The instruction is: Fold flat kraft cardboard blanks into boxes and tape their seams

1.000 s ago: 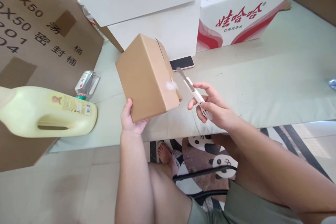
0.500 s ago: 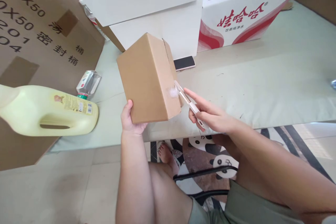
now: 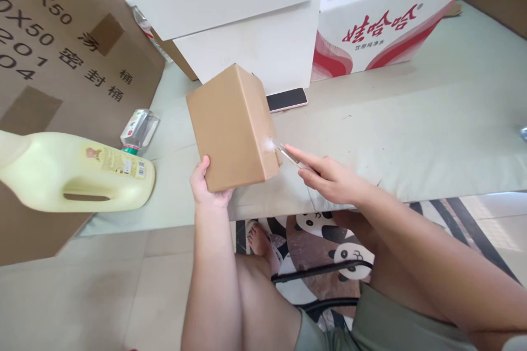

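Note:
A small brown cardboard box (image 3: pixel 226 131) is held tilted above the pale green covered table. My left hand (image 3: pixel 208 184) grips its lower left corner, thumb on the near face and the other fingers hidden underneath. My right hand (image 3: pixel 329 175) is closed around a slim white box cutter (image 3: pixel 291 157), its index finger stretched along the tool. The cutter's tip is beside a pale whitish patch (image 3: pixel 269 145) on the box's right side; whether it touches the cardboard I cannot tell.
Behind the box stand white cartons (image 3: pixel 247 55) and a red-and-white water carton (image 3: pixel 370 33), with a dark phone (image 3: pixel 287 100) lying before them. To the left are a yellow jug (image 3: pixel 78 173), a clear bottle (image 3: pixel 139 130) and a large brown carton (image 3: pixel 61 82). The table's front edge is close.
The box has turned and lowered slightly in my left hand. My right hand has rolled over, so the box cutter now shows its narrow edge, its tip slightly lower on the box's side.

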`<state>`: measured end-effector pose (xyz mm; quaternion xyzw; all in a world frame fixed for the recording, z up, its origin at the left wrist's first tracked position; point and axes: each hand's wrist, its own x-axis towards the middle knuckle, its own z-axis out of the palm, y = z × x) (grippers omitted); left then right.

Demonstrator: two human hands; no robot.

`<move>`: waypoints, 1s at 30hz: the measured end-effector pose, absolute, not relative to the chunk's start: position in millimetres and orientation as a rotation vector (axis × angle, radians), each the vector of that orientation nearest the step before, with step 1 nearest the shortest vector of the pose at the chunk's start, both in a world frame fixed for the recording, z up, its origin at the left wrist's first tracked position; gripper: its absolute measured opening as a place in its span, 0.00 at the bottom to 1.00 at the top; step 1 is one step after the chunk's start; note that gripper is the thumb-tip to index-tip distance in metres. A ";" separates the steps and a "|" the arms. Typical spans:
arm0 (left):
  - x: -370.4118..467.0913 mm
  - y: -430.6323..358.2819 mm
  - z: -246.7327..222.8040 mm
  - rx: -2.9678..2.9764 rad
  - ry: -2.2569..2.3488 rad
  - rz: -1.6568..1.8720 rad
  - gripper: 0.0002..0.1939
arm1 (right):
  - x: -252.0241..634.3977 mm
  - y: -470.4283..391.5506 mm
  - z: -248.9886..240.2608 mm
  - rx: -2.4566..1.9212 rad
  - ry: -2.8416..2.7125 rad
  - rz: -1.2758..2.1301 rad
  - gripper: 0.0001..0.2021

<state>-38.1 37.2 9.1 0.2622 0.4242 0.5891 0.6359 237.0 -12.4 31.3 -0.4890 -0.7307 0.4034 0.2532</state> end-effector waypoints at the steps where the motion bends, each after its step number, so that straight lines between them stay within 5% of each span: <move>1: -38.5 37.2 8.7 0.598 0.970 1.335 0.20 | 237.7 -12.0 31.3 -1.328 -2.004 1.092 0.30; 15: -31.1 37.8 16.9 0.588 1.039 1.330 0.23 | 244.5 -10.3 33.0 -1.325 -2.192 1.092 0.29; 21: -40.8 39.7 24.2 0.548 0.974 1.498 0.20 | 259.7 -3.7 21.3 -1.532 -1.841 1.011 0.30; 25: -40.0 37.3 25.8 0.513 0.956 1.430 0.24 | 258.6 2.5 16.1 -1.723 -1.739 0.954 0.32; 30: -34.5 31.6 28.8 0.622 0.840 1.299 0.32 | 246.1 -8.4 20.4 -1.366 -1.606 0.896 0.28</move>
